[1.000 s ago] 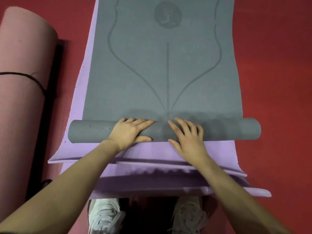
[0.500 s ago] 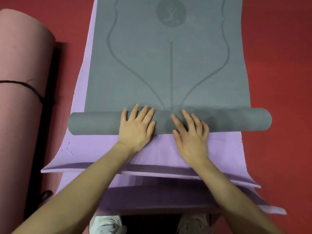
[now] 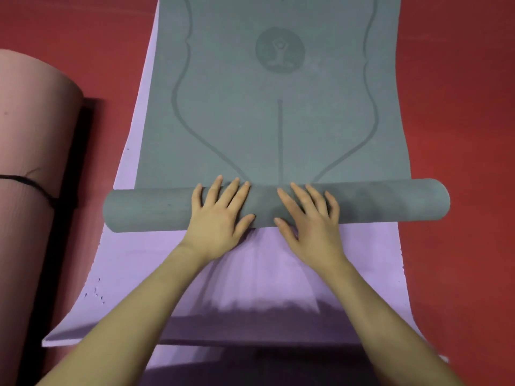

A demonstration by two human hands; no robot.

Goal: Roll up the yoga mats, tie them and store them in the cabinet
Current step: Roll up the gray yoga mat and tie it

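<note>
A grey yoga mat [image 3: 278, 121] with printed lines and a round emblem lies flat on a purple mat [image 3: 139, 263]. Its near end is wound into a thin grey roll [image 3: 145, 210] that runs left to right. My left hand [image 3: 220, 218] and my right hand [image 3: 309, 221] press side by side on the middle of the roll, fingers straight and spread. The purple mat shows bare in front of the roll, and its near edge lifts off the floor.
A big pink rolled mat [image 3: 30, 190] tied with a black cord [image 3: 28, 181] lies along the left, with a black strip [image 3: 67, 218] beside it. Red floor [image 3: 457, 107] surrounds the mats.
The grey roll has travelled further away from me along the mat under both hands, baring more purple mat. My view has shifted forward and my shoes have dropped out of sight.
</note>
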